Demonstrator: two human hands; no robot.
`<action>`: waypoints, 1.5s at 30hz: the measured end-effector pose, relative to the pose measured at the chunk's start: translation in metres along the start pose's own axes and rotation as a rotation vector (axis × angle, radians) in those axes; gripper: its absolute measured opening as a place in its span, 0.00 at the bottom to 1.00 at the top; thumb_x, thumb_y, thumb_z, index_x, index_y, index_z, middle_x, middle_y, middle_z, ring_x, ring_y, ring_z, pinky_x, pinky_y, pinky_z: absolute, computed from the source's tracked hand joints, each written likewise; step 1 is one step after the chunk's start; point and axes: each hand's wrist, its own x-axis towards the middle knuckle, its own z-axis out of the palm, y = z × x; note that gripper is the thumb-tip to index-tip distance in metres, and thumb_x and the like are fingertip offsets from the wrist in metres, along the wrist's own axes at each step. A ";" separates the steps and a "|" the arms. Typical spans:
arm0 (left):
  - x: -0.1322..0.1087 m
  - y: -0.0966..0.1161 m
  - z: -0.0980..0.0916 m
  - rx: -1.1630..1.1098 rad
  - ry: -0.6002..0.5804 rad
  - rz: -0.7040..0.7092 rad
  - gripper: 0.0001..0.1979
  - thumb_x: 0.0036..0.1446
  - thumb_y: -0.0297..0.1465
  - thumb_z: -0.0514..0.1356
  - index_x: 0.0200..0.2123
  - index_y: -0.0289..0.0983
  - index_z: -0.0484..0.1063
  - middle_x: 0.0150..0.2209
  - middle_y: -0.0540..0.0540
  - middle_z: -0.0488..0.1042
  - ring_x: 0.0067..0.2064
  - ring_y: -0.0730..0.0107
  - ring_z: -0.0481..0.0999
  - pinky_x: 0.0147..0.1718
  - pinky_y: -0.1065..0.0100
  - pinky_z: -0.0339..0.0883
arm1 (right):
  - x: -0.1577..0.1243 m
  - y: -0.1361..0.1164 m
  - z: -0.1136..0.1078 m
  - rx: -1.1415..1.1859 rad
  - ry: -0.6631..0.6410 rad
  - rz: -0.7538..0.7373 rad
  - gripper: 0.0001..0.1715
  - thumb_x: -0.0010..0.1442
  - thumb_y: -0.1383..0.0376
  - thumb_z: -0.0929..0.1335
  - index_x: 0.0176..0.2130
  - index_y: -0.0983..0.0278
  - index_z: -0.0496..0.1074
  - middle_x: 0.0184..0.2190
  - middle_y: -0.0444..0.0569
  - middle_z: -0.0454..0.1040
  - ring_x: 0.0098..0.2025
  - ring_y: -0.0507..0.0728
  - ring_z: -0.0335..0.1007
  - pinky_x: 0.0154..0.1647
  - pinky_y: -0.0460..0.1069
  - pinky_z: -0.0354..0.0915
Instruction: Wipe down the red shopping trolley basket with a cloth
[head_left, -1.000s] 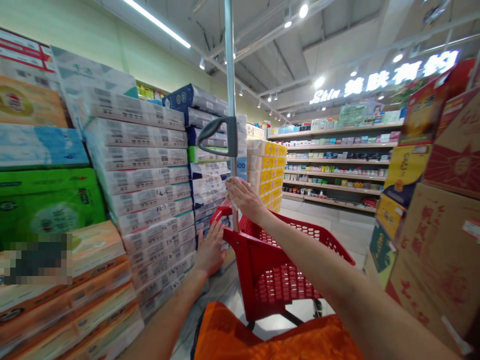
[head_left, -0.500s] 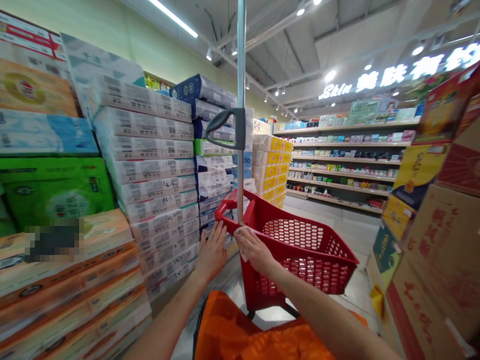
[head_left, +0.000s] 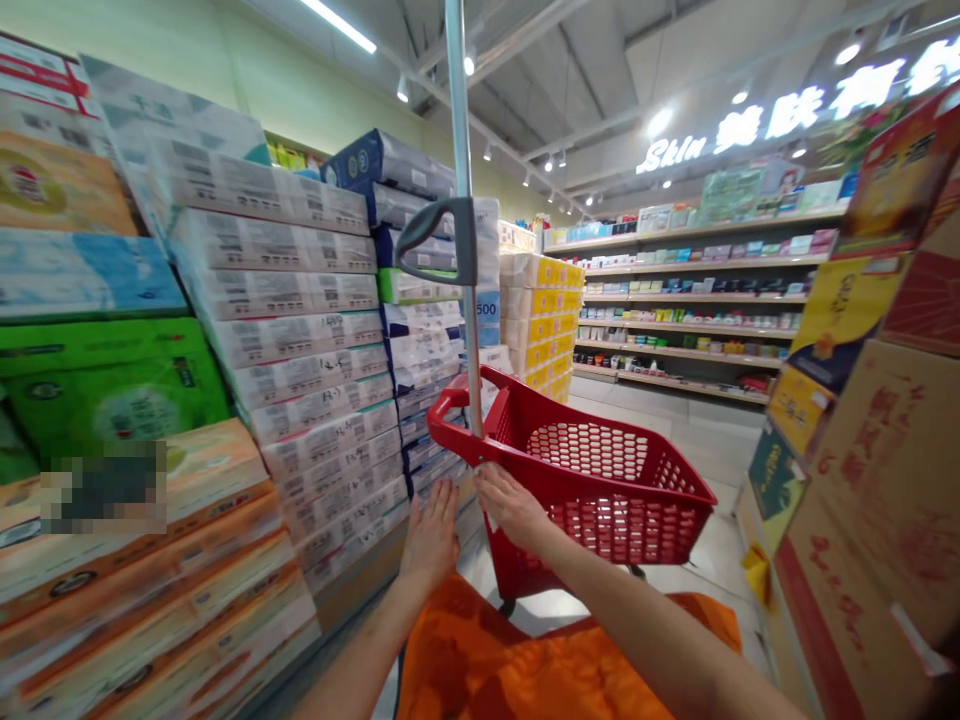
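Observation:
A red shopping trolley basket (head_left: 592, 490) with perforated sides stands in front of me. From its near end rises a metal pole (head_left: 458, 120) with a grey loop handle (head_left: 439, 242). My right hand (head_left: 517, 512) lies against the outer side, just below the rim, fingers together over a small piece of white cloth, mostly hidden under them. My left hand (head_left: 433, 535) hovers below the red front handle bar (head_left: 446, 415), apart from it, with fingers stretched out and nothing visible in them. An orange garment or cloth (head_left: 525, 665) shows below my forearms.
Tall stacks of white packs (head_left: 300, 290) and orange packs (head_left: 172, 580) line the left side. Cardboard boxes (head_left: 892, 500) are piled at the right. Shelves (head_left: 690, 300) of small goods stand at the back, past a stack of yellow-and-white packs (head_left: 544, 320).
My left hand has dropped away from the trolley's handle bar. My right hand has slid down from the rim onto the side. The view has shifted slightly.

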 end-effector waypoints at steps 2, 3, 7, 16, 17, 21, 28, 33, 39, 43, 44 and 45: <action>0.000 0.004 -0.001 0.015 -0.014 0.021 0.33 0.46 0.24 0.47 0.58 0.30 0.49 0.62 0.40 0.46 0.63 0.61 0.43 0.58 0.50 0.40 | -0.029 -0.014 0.012 0.035 -0.103 -0.010 0.18 0.57 0.73 0.61 0.48 0.72 0.67 0.47 0.55 0.69 0.55 0.59 0.58 0.56 0.54 0.59; 0.000 0.005 -0.001 0.022 -0.015 0.034 0.33 0.46 0.24 0.47 0.58 0.31 0.49 0.62 0.40 0.47 0.63 0.61 0.43 0.58 0.50 0.40 | -0.039 -0.019 0.016 0.046 -0.123 -0.002 0.18 0.56 0.73 0.61 0.47 0.70 0.68 0.46 0.54 0.70 0.54 0.58 0.59 0.55 0.54 0.60; 0.002 0.008 0.002 0.008 0.018 0.041 0.32 0.46 0.24 0.47 0.58 0.30 0.50 0.61 0.39 0.48 0.62 0.61 0.44 0.58 0.50 0.41 | -0.021 -0.019 0.002 0.050 -0.022 0.005 0.18 0.58 0.72 0.59 0.47 0.68 0.68 0.51 0.52 0.66 0.59 0.59 0.50 0.59 0.58 0.53; 0.009 0.019 0.005 0.003 0.064 0.082 0.33 0.46 0.24 0.48 0.58 0.32 0.50 0.61 0.40 0.50 0.62 0.59 0.44 0.58 0.50 0.42 | -0.058 -0.015 0.011 0.051 -0.125 0.066 0.21 0.57 0.74 0.59 0.51 0.71 0.64 0.50 0.53 0.67 0.57 0.57 0.54 0.58 0.55 0.55; 0.010 0.020 0.005 0.001 0.070 0.086 0.32 0.46 0.24 0.48 0.58 0.32 0.50 0.61 0.40 0.50 0.62 0.59 0.45 0.58 0.49 0.42 | -0.065 -0.017 0.011 0.059 -0.129 0.074 0.21 0.58 0.74 0.59 0.51 0.70 0.64 0.50 0.53 0.67 0.57 0.57 0.55 0.58 0.55 0.56; 0.014 0.025 0.004 -0.015 0.080 0.089 0.32 0.46 0.25 0.47 0.58 0.30 0.50 0.61 0.39 0.49 0.62 0.58 0.44 0.57 0.48 0.42 | -0.040 -0.001 -0.011 0.021 0.029 0.124 0.21 0.58 0.75 0.58 0.51 0.69 0.65 0.53 0.53 0.64 0.61 0.59 0.45 0.60 0.58 0.51; 0.018 0.044 0.006 -0.028 0.165 0.203 0.32 0.45 0.24 0.48 0.58 0.32 0.52 0.61 0.41 0.49 0.63 0.60 0.44 0.58 0.49 0.43 | -0.054 0.015 -0.010 -0.017 0.007 0.137 0.20 0.57 0.75 0.59 0.49 0.68 0.67 0.50 0.53 0.67 0.59 0.59 0.51 0.57 0.58 0.57; 0.024 0.053 0.009 -0.041 0.167 0.232 0.31 0.46 0.25 0.48 0.57 0.33 0.53 0.61 0.42 0.51 0.62 0.61 0.46 0.57 0.50 0.44 | -0.079 0.012 -0.017 -0.028 0.025 0.169 0.20 0.58 0.74 0.58 0.49 0.67 0.67 0.52 0.52 0.65 0.60 0.59 0.49 0.58 0.58 0.55; 0.032 0.079 0.006 -0.108 0.152 0.322 0.31 0.47 0.26 0.48 0.58 0.32 0.51 0.61 0.42 0.49 0.62 0.61 0.45 0.58 0.49 0.41 | -0.082 0.035 -0.039 -0.079 0.106 0.271 0.21 0.59 0.75 0.57 0.50 0.68 0.65 0.52 0.53 0.65 0.61 0.60 0.46 0.57 0.60 0.57; 0.033 0.096 0.004 -0.138 0.106 0.397 0.30 0.48 0.27 0.48 0.58 0.33 0.52 0.61 0.43 0.49 0.62 0.62 0.46 0.58 0.50 0.42 | -0.120 0.025 -0.034 -0.067 0.024 0.220 0.21 0.58 0.75 0.57 0.49 0.70 0.66 0.50 0.54 0.67 0.59 0.60 0.49 0.55 0.58 0.61; 0.034 0.100 0.004 -0.139 0.100 0.408 0.30 0.48 0.27 0.48 0.58 0.33 0.52 0.61 0.42 0.50 0.62 0.61 0.46 0.58 0.50 0.42 | -0.123 0.025 -0.036 -0.075 0.030 0.229 0.21 0.58 0.74 0.56 0.50 0.70 0.66 0.51 0.54 0.67 0.60 0.60 0.49 0.55 0.58 0.60; 0.036 0.104 0.003 -0.137 0.097 0.417 0.30 0.48 0.28 0.48 0.58 0.33 0.52 0.61 0.42 0.50 0.62 0.61 0.46 0.58 0.51 0.41 | -0.124 0.027 -0.041 -0.086 0.043 0.247 0.22 0.58 0.74 0.56 0.50 0.69 0.66 0.51 0.53 0.66 0.60 0.60 0.48 0.56 0.58 0.59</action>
